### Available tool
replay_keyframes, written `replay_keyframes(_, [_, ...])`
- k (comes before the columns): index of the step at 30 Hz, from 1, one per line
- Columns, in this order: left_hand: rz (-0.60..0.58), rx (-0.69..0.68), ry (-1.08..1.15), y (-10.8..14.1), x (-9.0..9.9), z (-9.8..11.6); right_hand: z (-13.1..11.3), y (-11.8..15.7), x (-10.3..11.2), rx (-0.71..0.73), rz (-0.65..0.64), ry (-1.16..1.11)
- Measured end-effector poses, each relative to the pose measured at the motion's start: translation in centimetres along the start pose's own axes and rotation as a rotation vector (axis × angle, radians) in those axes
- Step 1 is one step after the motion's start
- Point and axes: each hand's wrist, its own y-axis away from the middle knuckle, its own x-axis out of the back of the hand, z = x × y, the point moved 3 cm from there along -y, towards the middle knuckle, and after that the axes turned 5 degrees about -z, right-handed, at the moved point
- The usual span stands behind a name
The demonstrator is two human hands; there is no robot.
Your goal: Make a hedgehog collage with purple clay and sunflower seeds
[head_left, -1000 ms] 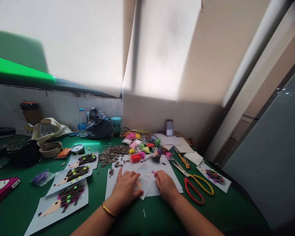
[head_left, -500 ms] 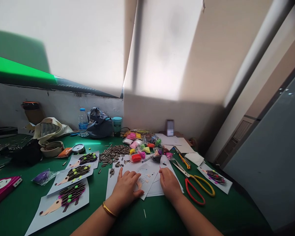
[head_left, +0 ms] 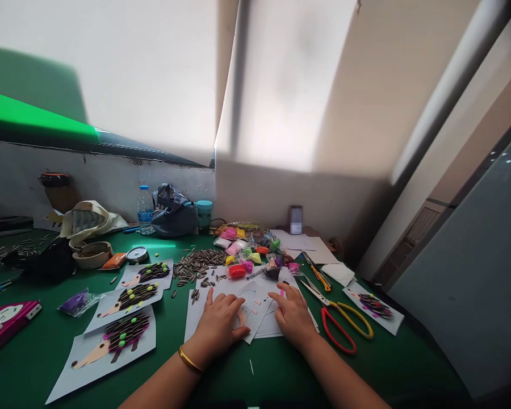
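My left hand (head_left: 221, 324) lies with fingers spread on a sheet with a hedgehog drawing (head_left: 250, 302). The drawing has a dotted body and peach-coloured face and feet. To its right, my right hand (head_left: 296, 315) is raised slightly over the white paper (head_left: 269, 328), thumb and index finger partly apart. A small pink piece (head_left: 281, 293) shows between its fingers; its kind is unclear. Behind the hands are sunflower seeds (head_left: 200, 264) and a red lump of clay (head_left: 237, 271). Large scissors (head_left: 330, 304) with red and yellow handles lie beside my right hand.
Several hedgehog pictures covered with seeds (head_left: 119, 338) lie at left, another (head_left: 372, 307) at right. Bagged coloured clay (head_left: 242, 244), a phone (head_left: 296, 220), a water bottle (head_left: 145, 210) and a bag (head_left: 174, 213) stand behind. A toothpick (head_left: 251, 367) lies in front.
My right hand's fingers have loosened from a closed pinch and spread a little, showing more of the pink piece. My left hand stays on the drawing.
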Motion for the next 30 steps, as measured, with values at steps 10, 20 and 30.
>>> replay_keyframes(10, [0.024, -0.015, -0.01, 0.0, -0.1, 0.0, -0.8, -0.7, -0.5, 0.031, -0.059, 0.03])
replay_keyframes(20, [0.021, -0.014, -0.01, 0.0, -0.1, -0.1, 0.1, -1.0, -0.6, -0.014, 0.01, 0.014])
replay_keyframes(30, [0.02, -0.013, -0.011, 0.0, -0.2, -0.1, -0.1, -0.6, -0.5, 0.022, 0.022, 0.002])
